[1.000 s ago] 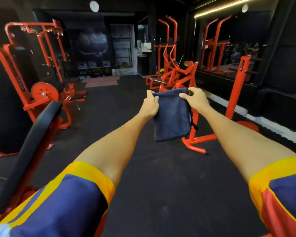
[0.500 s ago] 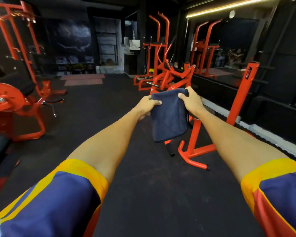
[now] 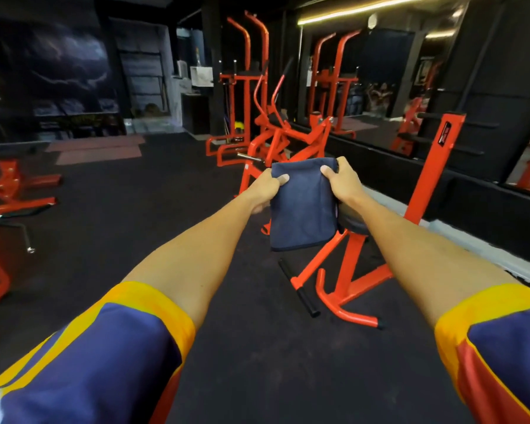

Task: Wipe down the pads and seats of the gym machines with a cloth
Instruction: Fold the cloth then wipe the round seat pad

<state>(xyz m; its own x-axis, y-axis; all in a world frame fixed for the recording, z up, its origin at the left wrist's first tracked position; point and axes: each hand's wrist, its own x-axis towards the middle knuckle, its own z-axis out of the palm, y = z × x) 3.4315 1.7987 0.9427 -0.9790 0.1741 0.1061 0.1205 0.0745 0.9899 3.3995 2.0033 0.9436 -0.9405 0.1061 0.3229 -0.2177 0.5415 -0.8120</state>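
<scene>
A folded dark blue cloth (image 3: 302, 206) hangs in front of me at arm's length. My left hand (image 3: 265, 189) pinches its upper left edge, and my right hand (image 3: 340, 182) grips its upper right corner. Behind and below the cloth stands an orange machine (image 3: 349, 264) with a black seat pad (image 3: 354, 220) that the cloth partly hides. The cloth touches no pad.
An orange upright post (image 3: 432, 169) rises on the right beside a mirrored wall (image 3: 380, 87). More orange machines (image 3: 251, 96) stand further back, and another frame (image 3: 0, 191) sits at the left. Dark rubber floor (image 3: 120, 215) lies open between them.
The view has swung right and closer to the seat machine. The black padded bench at the left has dropped out of sight. Both hands still hold the cloth the same way.
</scene>
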